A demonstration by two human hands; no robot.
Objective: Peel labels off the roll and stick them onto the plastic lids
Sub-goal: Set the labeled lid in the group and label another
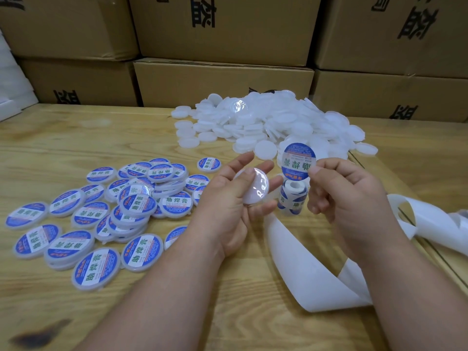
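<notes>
Fingertips (312, 171) of right hand (349, 198) pinch peeled label (298, 160), held upright. Blank lid (254, 190) lies left of it, cradled in left hand (228, 206), fingers loosely curled, face up.

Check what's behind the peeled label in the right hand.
Behind the label, the pile of plain lids shows around it. Whatever lies directly behind it is covered. The label roll stands below.

On the wooden table (101, 138), labelled lids (106, 214) are spread at left, unlabelled lids (273, 122) heaped behind at right; the label roll (293, 196) is stood between, cardboard boxes (222, 82) stacked behind.
</notes>
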